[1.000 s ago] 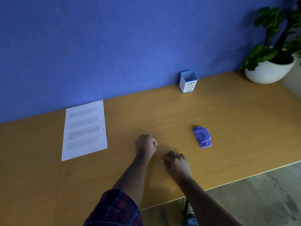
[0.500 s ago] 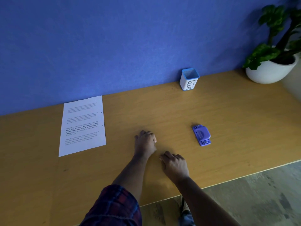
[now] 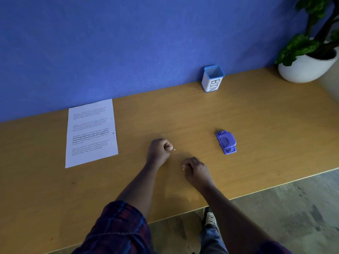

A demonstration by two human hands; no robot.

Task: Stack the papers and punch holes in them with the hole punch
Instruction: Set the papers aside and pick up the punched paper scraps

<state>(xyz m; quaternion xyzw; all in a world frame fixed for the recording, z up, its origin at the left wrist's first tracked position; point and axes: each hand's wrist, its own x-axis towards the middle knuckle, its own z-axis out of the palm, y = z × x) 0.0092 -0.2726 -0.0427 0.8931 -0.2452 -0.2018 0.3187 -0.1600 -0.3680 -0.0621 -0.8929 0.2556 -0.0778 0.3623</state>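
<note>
1. Shifted little since a second ago: left hand (image 3: 159, 150) and right hand (image 3: 195, 170) at nearly the same spots on the wooden desk (image 3: 183, 114), both near the middle; papers and punch unmoved apart from the drift of the head camera.
2. Left hand: fingers curled into a loose fist, thumb pressed against the index fingertip (image 3: 170, 148); knuckles resting on or just above the desk. Small white speck (image 3: 174, 149) lying on the desk just right of that fingertip, possibly a punched paper dot, too small to tell.
3. Right hand: fingers bent and drawn together, tips (image 3: 184, 166) pointing down at the desk; a second pale speck at the fingertips, whether pinched or merely beside them cannot be told.
4. Stacked papers (image 3: 91, 133): printed sheets lying flat at far left, far edge close to the blue wall (image 3: 128, 43); two dark punch holes along the right margin. Well apart from both hands.
5. Hole punch (image 3: 226, 142): small, purple, lying flat on the desk to the right of the hands, near but untouched.
6. White cup with blue rim marked BIN (image 3: 212, 79): upright at the far edge against the wall, beyond the punch.
7. Potted plant (image 3: 308, 65): white pot at far right corner of the desk.
8. Plaid sleeve (image 3: 117, 228) on the left arm; shoe (image 3: 211, 219) and floor visible below the near desk edge.
</note>
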